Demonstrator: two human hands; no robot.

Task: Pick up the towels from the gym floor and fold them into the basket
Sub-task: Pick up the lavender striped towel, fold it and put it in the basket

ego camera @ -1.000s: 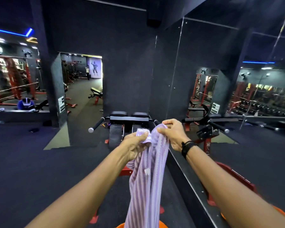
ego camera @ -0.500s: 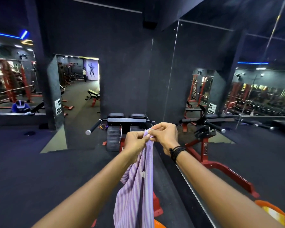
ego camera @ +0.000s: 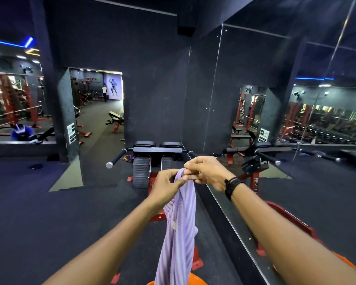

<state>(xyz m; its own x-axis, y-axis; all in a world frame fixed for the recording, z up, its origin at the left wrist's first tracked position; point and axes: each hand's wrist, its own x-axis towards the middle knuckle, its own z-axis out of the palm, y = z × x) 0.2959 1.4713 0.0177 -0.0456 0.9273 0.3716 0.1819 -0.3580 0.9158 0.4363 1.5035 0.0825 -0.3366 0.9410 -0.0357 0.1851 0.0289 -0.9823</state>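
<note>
While both hands, left hand (ego camera: 166, 183) and right hand (ego camera: 209, 171), grip its top, the towel (ego camera: 178, 233) (lilac, white-striped) hangs bunched.

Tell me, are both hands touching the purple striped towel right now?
Touching. In the head view the left hand and the right hand both pinch the top edge of the towel, which hangs straight down between the forearms.

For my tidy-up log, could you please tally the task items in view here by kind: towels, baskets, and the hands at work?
Towels: 1, a purple striped towel hanging from both hands.
Baskets: 1, an orange basket, only its rim showing at the bottom edge.
Hands: 2, the left hand and the right hand.
Total: 4
</note>
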